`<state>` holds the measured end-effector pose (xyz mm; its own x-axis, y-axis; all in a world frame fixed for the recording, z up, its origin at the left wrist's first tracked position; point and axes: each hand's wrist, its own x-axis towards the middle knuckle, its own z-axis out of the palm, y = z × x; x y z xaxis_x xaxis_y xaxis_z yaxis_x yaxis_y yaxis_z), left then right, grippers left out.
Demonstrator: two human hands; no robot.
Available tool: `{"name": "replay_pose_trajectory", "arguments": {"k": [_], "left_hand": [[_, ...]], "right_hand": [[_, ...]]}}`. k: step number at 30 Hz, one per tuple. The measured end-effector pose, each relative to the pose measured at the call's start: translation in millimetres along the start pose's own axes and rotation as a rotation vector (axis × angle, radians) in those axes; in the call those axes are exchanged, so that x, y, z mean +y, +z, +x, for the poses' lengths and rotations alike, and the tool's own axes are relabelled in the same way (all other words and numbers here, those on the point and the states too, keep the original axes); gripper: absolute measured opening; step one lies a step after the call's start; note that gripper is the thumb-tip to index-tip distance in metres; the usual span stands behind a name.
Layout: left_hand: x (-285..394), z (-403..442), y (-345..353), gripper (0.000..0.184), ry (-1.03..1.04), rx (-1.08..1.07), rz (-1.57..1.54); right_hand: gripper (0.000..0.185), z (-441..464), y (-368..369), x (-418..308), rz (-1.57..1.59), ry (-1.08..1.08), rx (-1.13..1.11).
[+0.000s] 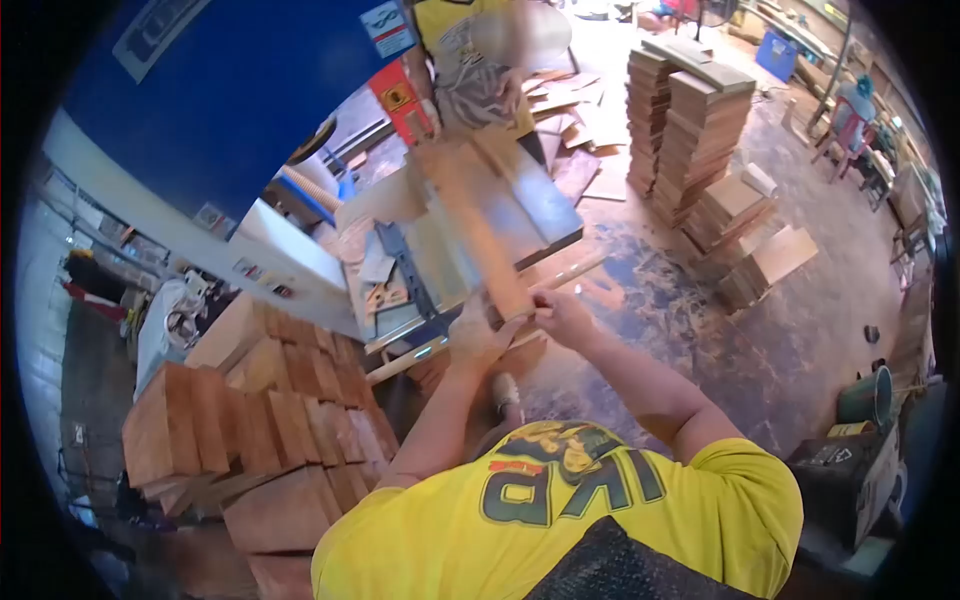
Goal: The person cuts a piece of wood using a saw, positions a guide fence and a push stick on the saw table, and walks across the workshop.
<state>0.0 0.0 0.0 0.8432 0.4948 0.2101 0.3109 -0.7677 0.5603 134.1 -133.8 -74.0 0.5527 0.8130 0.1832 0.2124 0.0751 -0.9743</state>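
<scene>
Head cam view: the long wooden board [476, 225] runs lengthwise over a metal tabletop [552, 205], near end sticking out past the front edge toward the wearer, far end over by a co-worker. Left hand [480, 335] is closed around that near end on its left side, though the fingers underneath are hidden, so can't tell you exactly how they sit. Right hand [563, 318] is pinching the right corner of the same end, thumb and finger together, and the two hands are just beside each other. Left of the board there's a dark rail [403, 268] on the tabletop, with some wood scraps [388, 297] next to it. Across the tabletop stands the co-worker [465, 70] in a yellow and grey top, face blurred out. Big blue panel [235, 95] fills the upper left, with a red sign [402, 100] near its edge. Close on the wearer's left is a heap of thick reddish wood blocks [255, 430]. Over on the right, tall stacks of boards [705, 130] stand on a dusty, stained floor [660, 320], lower piles right in front. Further right you've got a green bucket [868, 397] by a black box [845, 485], and way back someone on a red chair [852, 132].
</scene>
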Motion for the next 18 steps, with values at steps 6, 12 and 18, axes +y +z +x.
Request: {"name": "replay_pose_trajectory", "arguments": {"k": [6, 12, 18], "left_hand": [[16, 7, -4, 0.074, 0.007, 0.038, -0.079], [29, 7, -15, 0.05, -0.025, -0.024, -0.129], [16, 10, -9, 0.066, -0.021, 0.051, -0.077]], "right_hand": [[0.037, -1, -14, -62, -0.35, 0.19, 0.057], [0.042, 6, -12, -34, -0.289, 0.054, 0.036], [0.043, 15, -7, -11, -0.267, -0.006, 0.05]]}}
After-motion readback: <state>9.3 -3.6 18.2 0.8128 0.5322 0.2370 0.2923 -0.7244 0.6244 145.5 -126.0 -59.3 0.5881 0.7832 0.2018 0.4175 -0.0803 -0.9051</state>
